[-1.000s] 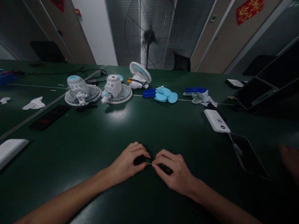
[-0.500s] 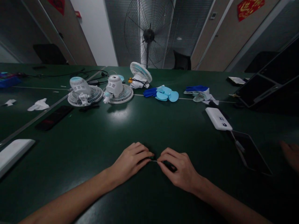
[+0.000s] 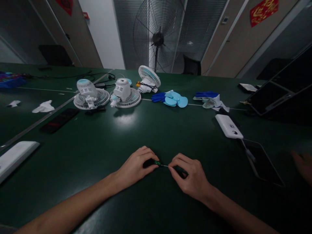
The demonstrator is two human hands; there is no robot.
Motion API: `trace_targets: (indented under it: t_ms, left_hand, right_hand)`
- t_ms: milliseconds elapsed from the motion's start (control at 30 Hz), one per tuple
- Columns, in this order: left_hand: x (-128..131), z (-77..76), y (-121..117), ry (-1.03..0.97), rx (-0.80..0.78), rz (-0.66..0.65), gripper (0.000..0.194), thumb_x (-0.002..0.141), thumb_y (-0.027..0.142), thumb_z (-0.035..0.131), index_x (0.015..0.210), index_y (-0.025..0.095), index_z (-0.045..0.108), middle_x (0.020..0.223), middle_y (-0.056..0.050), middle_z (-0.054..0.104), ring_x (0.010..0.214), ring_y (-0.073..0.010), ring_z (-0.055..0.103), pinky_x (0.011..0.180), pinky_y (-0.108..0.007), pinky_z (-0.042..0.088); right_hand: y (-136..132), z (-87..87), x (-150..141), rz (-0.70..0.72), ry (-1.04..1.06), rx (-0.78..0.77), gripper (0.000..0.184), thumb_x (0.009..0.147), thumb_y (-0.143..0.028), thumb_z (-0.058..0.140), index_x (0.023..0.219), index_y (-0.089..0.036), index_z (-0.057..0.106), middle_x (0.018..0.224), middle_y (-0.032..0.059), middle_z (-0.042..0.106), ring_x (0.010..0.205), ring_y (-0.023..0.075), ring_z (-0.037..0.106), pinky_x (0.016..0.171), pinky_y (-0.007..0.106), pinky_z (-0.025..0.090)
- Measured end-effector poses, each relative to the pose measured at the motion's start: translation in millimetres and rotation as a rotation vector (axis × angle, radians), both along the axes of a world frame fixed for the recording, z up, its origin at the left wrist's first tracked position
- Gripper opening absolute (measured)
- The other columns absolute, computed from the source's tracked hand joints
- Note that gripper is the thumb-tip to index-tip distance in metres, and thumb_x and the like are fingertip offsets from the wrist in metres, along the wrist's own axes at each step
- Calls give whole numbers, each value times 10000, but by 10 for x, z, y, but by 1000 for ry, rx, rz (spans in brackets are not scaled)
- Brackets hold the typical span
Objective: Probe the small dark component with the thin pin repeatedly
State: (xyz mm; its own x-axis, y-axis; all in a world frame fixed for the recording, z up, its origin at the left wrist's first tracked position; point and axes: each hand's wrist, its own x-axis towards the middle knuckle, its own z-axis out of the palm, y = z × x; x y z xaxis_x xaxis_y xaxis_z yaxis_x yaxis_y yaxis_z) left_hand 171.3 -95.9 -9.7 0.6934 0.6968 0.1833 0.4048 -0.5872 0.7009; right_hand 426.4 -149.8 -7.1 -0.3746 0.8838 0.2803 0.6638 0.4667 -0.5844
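A small screwdriver (image 3: 158,162) with a green handle and a thin metal shaft lies level between my two hands, just above the green table (image 3: 136,136). My left hand (image 3: 140,162) pinches the handle between thumb and fingers. The thumb and index finger of my right hand (image 3: 188,170) close on the far end of the shaft, so the tip is hidden. Both forearms come in from the bottom corners.
White desk fan parts (image 3: 123,92) stand at the back left, beside blue fan blades (image 3: 174,98) and gloves (image 3: 209,97). A white power bank (image 3: 228,126) and a tablet (image 3: 263,161) lie right. Another person's hand (image 3: 302,165) is at the right edge.
The green handle now shows between my left fingers, and more of the shaft is visible. My right hand has moved slightly right, away from my left. The view has shifted a little.
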Motion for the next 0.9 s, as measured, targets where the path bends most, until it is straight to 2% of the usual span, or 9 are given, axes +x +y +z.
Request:
trace_targets:
  t_ms: [200, 333, 900]
  left_hand:
    - [11, 27, 6, 3, -17, -21, 144, 983, 298, 675, 1103, 222, 694, 1071, -35, 700, 1028, -200, 616, 1004, -385, 441]
    - [13, 39, 13, 3, -34, -27, 139, 987, 299, 666, 1095, 218, 698, 1067, -43, 697, 1024, -203, 612, 963, -369, 458]
    - [29, 72, -2, 31, -27, -47, 148, 993, 285, 651, 1121, 226, 697, 1084, -51, 694, 1057, -212, 613, 991, -389, 441]
  right_hand:
    - [14, 18, -24, 5, -4, 3, 113, 973, -213, 588, 936, -213, 695, 924, 35, 695, 731, 147, 664, 626, 260, 500]
    - [20, 13, -21, 12, -4, 4, 118, 980, -226, 586, 937, -212, 694, 929, 40, 700, 743, 150, 669, 612, 254, 490]
    - [47, 16, -52, 58, 7, -28, 125, 1000, -211, 563, 977, -221, 685, 968, 36, 695, 797, 150, 673, 669, 263, 489]
